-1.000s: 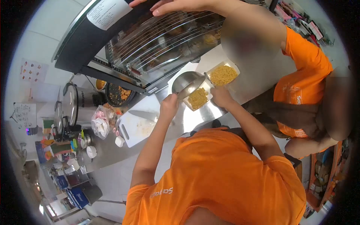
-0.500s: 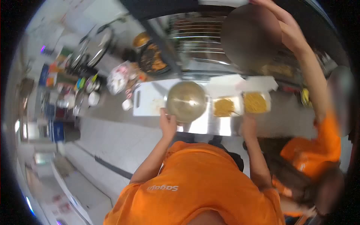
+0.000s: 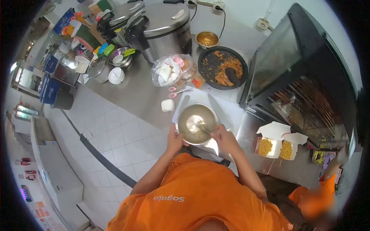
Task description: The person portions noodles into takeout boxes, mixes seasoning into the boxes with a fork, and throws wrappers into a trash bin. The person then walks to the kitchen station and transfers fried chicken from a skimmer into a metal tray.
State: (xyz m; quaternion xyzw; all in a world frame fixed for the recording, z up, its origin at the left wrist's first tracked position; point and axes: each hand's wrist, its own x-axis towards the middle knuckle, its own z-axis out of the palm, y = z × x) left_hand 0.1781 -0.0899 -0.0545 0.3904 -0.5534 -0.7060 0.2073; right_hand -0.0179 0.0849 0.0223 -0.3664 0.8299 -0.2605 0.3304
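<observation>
A round metal bowl [image 3: 187, 139] stands at the near edge of the white cutting board [image 3: 234, 109], with a little residue inside. My left hand [image 3: 174, 140] is closed on the bowl's left rim. At the right rim, my right hand [image 3: 225, 139] pinches the handle of a thin metal utensil [image 3: 206, 131] that dips into the bowl; its head is too blurred to name. A knife [image 3: 218, 109] lies on the board behind the bowl. Two open paper boxes of noodles, a left one [image 3: 265, 147] and a right one [image 3: 286, 150], stand to the right.
Behind the board are a black pan [image 3: 210, 69] of reddish-brown food, a plastic bag [image 3: 173, 71], scissors [image 3: 179, 92] and a golden bowl [image 3: 207, 39]. Large steel cookers [image 3: 163, 29] stand farther back. A glass-fronted oven [image 3: 304, 88] rises at right, near another person's orange sleeve [image 3: 327, 184].
My view has swung left. My right hand has left the noodle boxes and come to the bowl, with the utensil now in it. The co-worker's arm no longer reaches across at the oven.
</observation>
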